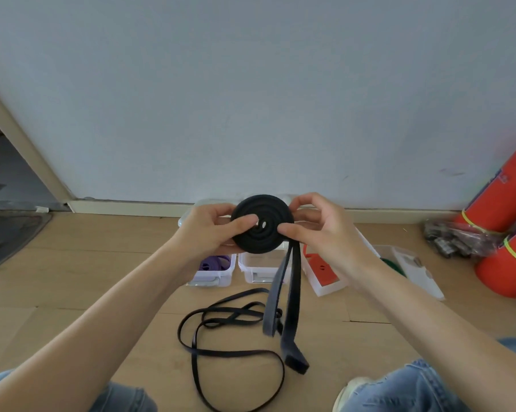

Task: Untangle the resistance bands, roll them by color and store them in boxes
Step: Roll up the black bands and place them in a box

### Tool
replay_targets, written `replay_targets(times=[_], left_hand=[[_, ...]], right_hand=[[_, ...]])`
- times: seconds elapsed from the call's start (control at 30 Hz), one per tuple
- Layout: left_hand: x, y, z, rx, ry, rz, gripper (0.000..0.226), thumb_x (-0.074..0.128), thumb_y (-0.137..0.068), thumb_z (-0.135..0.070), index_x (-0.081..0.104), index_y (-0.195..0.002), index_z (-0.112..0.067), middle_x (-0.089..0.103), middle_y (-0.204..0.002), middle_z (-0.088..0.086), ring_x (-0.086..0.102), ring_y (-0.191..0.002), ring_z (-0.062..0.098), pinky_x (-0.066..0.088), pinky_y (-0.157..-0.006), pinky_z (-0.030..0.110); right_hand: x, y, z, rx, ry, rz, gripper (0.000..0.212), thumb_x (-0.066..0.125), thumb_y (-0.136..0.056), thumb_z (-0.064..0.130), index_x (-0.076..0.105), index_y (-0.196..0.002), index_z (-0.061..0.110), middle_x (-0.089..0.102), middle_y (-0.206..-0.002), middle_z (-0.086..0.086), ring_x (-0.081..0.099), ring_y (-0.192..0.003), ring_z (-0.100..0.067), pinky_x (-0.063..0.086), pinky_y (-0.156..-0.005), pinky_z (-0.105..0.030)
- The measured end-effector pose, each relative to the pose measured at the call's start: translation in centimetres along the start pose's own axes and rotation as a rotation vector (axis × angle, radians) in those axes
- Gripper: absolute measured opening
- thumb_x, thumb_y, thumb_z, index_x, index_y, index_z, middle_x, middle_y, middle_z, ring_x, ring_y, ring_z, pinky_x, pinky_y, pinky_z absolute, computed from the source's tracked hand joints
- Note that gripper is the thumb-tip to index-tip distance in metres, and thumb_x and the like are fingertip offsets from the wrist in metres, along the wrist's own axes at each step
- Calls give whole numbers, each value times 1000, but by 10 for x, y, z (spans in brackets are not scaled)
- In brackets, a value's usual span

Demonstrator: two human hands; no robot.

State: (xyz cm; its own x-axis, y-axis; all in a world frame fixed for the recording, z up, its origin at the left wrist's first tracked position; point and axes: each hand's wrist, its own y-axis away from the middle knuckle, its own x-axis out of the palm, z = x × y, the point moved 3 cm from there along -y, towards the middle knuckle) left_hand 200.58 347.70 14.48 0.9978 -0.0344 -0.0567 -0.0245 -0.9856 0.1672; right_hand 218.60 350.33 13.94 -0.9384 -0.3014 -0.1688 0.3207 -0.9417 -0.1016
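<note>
The black coil [262,223] sits pinched between both hands, left hand [209,230] thumb pressed on its face, right hand [322,230] fingers curled at its edge. Its loose tail [290,307] hangs below the right fingers; slacken either thumb and the spiral could spring apart. A thin black band [230,352] lies on the floor beneath.

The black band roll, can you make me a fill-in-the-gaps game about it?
1. Both hands, left and right, hold a rolled band whose color is ____.
2. The box on the left holds a ____ band.
3. A thin loose band lies on the ____.
4. The unrolled tail hangs ____ the roll.

Missing words: black; purple; floor; below
</note>
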Motion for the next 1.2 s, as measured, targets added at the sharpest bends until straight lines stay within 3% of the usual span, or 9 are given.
replay_targets(times=[0.17, 0.23, 0.37, 0.5, 0.67, 0.83, 0.97, 1.07, 1.2], left_hand=[[8, 2, 4, 8, -440, 208, 21, 69, -81, -19, 64, -101, -16, 74, -88, 3, 70, -84, 20, 57, -77, 32], [11, 2, 5, 27, -402, 202, 14, 69, -81, -18, 66, -94, -19, 72, -82, 2, 71, -75, 11, 58, -68, 25], [4, 1, 3, 45, -314, 111, 32, 71, -77, -26, 67, -107, -17, 75, -84, 2, 72, -80, 20, 58, -76, 37], [-4, -1, -6, 84, -3, -1, 45, 70, -66, -30, 66, -106, -9, 75, -88, 3, 72, -81, 17, 56, -63, 21], [2, -1, 2, 66, 68, -28, 29, 67, -75, -23, 66, -102, -13, 75, -89, 3, 71, -83, 15, 54, -63, 18], [0, -4, 2, 74, -290, 137, 27, 70, -79, -20, 65, -106, -19, 74, -93, -7, 69, -87, 6, 54, -75, 16], [13, -3, 9, 213, -710, 166, 22, 65, -84, -31, 68, -93, -11, 70, -81, 9, 66, -79, 22, 50, -69, 27], [13, -2, 6, 327, -790, 29, 26, 62, -83, -38, 69, -86, -14, 66, -69, 2, 64, -70, 21, 45, -59, 22], [-2, -3, -8, 281, -473, -67, 19, 62, -81, -41, 71, -84, -24, 73, -73, 1, 69, -70, 15, 56, -63, 28]], right_hand=[[1, -1, 10, -137, 343, 168, 26, 70, -80, 9, 61, -96, 28, 72, -90, 6, 67, -89, -7, 53, -88, -33], [3, -1, 9, -143, 344, 184, 27, 71, -80, 12, 63, -95, 33, 72, -91, 9, 67, -89, -4, 53, -89, -32], [-4, -4, 8, -114, 177, 112, 29, 73, -77, 18, 61, -96, 36, 73, -90, 13, 67, -89, -3, 51, -86, -25], [-7, -7, 6, -61, 53, 40, 25, 75, -76, 26, 57, -93, 27, 72, -87, 11, 67, -82, -4, 51, -73, -17], [-3, -5, 3, -47, 7, 47, 19, 70, -81, 20, 56, -95, 21, 73, -92, -2, 69, -88, -15, 52, -87, -35], [-5, -4, 8, -166, 350, 146, 19, 68, -82, 11, 56, -93, 22, 70, -91, 5, 66, -89, -7, 51, -84, -20], [7, 2, 2, -194, 538, 250, 23, 68, -83, 15, 54, -91, 32, 67, -95, 10, 63, -93, -3, 51, -83, -19], [3, 0, 1, -114, 321, 181, 21, 71, -81, 16, 54, -88, 27, 70, -89, 7, 66, -87, -5, 54, -80, -23], [-1, 0, 0, 21, -52, 174, 27, 73, -74, 26, 57, -95, 21, 73, -93, 1, 69, -87, -13, 55, -78, -24]])
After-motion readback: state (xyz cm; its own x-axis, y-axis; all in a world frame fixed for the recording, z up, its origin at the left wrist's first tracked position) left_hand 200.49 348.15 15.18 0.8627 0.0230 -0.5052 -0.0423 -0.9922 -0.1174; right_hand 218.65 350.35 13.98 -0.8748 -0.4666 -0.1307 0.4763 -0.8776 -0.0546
